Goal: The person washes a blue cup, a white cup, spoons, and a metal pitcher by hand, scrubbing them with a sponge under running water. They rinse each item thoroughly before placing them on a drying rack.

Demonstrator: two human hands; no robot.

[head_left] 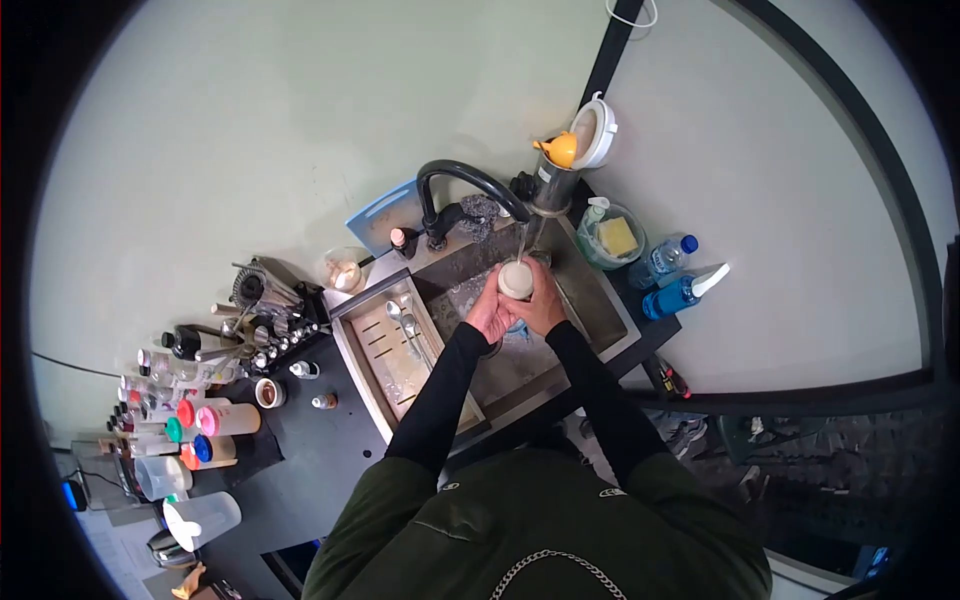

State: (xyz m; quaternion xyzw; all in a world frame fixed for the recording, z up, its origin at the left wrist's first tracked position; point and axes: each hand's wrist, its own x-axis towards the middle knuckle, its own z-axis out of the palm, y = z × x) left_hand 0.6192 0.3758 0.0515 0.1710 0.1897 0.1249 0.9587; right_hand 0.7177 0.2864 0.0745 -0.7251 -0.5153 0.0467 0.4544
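Observation:
Both my hands are closed around a small off-white cup, its round pale face turned up toward me. My left hand grips it from the left, and my right hand wraps its right side. Water runs in a thin stream from the black tap onto or just behind the cup. Below my hands is the metal sink, with wet, foamy patches on its floor. Something blue shows partly beneath my hands, too hidden to name.
Left of the basin, a drain tray holds spoons. A tub with a yellow sponge, a water bottle and a blue spray bottle stand right. Bar tools and several squeeze bottles crowd the left counter.

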